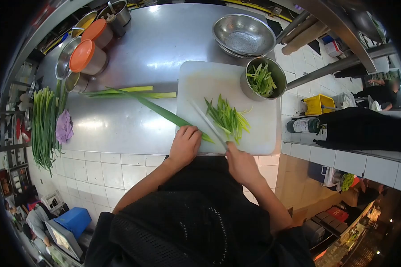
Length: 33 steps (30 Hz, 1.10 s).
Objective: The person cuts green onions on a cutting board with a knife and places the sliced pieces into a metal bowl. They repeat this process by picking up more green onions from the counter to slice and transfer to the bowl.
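On the white cutting board [263, 129], my left hand [186, 144] is closed over a long green leek stalk [160, 111], near its right end. My right hand [241, 162] grips the handle of a knife [207, 122], whose blade points up and left across the board. Just right of the blade lies a loose pile of sliced greens [227, 116]. A metal pot [248, 91] at the board's top right corner holds more sliced greens. Pale-ended stalks [140, 95] rest on the steel table, left of the board.
Nested metal bowls [243, 35] stand behind the board. Orange-lidded tubs [82, 55] are at the back left of the steel table [133, 138]. A bunch of long greens [42, 124] and a purple cloth [64, 127] lie far left. Another person [381, 95] is at the far right.
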Each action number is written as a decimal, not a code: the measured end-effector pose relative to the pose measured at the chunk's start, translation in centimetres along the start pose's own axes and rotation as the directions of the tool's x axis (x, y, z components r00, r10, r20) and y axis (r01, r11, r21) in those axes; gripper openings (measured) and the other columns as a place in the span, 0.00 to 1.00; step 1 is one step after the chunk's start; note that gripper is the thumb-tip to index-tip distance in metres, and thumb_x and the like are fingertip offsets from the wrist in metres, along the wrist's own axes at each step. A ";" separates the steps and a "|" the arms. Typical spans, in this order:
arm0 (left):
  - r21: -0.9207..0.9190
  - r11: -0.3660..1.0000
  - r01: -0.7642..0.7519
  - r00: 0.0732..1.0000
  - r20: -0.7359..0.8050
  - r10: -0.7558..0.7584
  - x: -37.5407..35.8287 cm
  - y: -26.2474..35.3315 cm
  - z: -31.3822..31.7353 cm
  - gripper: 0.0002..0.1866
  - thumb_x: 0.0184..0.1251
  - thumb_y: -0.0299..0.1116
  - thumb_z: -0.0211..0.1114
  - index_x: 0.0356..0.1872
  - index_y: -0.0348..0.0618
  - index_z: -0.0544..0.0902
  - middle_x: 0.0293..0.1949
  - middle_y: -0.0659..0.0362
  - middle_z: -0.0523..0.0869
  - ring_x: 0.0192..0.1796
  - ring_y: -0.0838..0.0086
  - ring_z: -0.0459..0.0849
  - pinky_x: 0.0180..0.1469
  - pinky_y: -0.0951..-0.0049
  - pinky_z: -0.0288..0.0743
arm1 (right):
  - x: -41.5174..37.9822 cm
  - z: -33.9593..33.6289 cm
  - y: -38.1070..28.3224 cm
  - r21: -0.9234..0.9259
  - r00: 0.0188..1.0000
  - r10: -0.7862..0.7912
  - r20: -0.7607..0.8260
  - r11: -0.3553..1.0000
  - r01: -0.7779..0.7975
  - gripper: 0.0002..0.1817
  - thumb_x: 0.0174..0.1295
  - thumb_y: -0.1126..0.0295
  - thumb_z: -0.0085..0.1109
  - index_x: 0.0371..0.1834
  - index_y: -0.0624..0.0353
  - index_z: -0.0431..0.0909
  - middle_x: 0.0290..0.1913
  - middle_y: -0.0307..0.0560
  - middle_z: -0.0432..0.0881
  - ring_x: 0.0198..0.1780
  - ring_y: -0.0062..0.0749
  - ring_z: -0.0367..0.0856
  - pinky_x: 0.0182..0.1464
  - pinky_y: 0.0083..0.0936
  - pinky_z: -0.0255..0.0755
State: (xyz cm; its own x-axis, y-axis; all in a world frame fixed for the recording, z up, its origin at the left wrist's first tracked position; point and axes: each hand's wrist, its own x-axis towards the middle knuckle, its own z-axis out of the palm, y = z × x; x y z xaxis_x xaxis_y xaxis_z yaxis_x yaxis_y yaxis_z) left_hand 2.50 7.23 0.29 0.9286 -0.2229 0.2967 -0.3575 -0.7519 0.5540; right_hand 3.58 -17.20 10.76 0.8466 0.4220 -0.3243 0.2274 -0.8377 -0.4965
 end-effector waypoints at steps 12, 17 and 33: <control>0.062 0.998 0.008 0.997 -0.078 -0.003 0.3 0.0 0.4 0.13 0.64 0.25 0.72 0.49 0.38 0.87 0.53 0.54 0.84 0.60 0.54 0.82 0.64 0.53 0.77 | -4.6 -2.5 -2.9 -0.116 0.979 -0.039 0.198 0.991 0.063 0.17 0.69 0.76 0.57 0.59 0.63 0.70 0.29 0.61 0.85 0.34 0.65 0.91 0.40 0.60 0.84; 0.074 0.997 0.003 0.996 -0.090 0.004 0.4 0.0 0.1 0.13 0.64 0.25 0.72 0.49 0.38 0.87 0.53 0.54 0.85 0.60 0.54 0.82 0.64 0.53 0.77 | 0.4 4.2 0.6 -0.064 0.995 -0.047 0.087 0.997 0.052 0.15 0.76 0.74 0.55 0.61 0.65 0.69 0.29 0.64 0.86 0.33 0.69 0.88 0.40 0.60 0.82; 0.118 0.993 0.020 1.000 -0.011 -0.018 -1.2 -1.7 0.5 0.15 0.69 0.36 0.70 0.51 0.40 0.86 0.55 0.49 0.83 0.61 0.53 0.80 0.64 0.53 0.76 | 3.9 4.7 -1.3 0.013 0.989 -0.145 0.043 0.989 0.144 0.21 0.76 0.72 0.55 0.68 0.71 0.71 0.34 0.74 0.87 0.39 0.76 0.87 0.41 0.64 0.78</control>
State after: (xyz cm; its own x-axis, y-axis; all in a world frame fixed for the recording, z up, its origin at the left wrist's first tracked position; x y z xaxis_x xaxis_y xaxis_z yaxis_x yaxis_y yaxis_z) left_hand 2.02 8.46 -1.45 0.9339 -0.2023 0.2947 -0.3249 -0.8242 0.4639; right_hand 4.31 -12.86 6.40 0.7831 0.5534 -0.2838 0.3410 -0.7637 -0.5482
